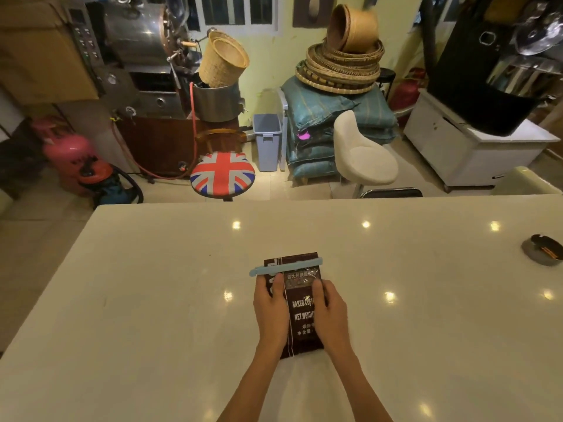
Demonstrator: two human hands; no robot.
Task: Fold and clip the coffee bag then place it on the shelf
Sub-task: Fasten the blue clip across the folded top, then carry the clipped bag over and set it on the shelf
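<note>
A dark brown coffee bag point(300, 318) with white lettering lies flat on the white table point(152, 300), its top end pointing away from me. A long light-blue clip point(285, 267) sits across the bag near that top end and sticks out past the left edge. My left hand point(271, 303) grips the bag's left side, thumb on the front. My right hand point(330, 309) grips the right side the same way. Both hands are just below the clip and do not touch it.
A dark ashtray point(543, 249) sits at the table's far right. Beyond the far edge stand a Union Jack stool point(222, 175), a white chair point(364, 156), a grey bin point(267, 141), stacked sacks with woven baskets point(341, 65) and a pink gas cylinder point(68, 153). No shelf is in view.
</note>
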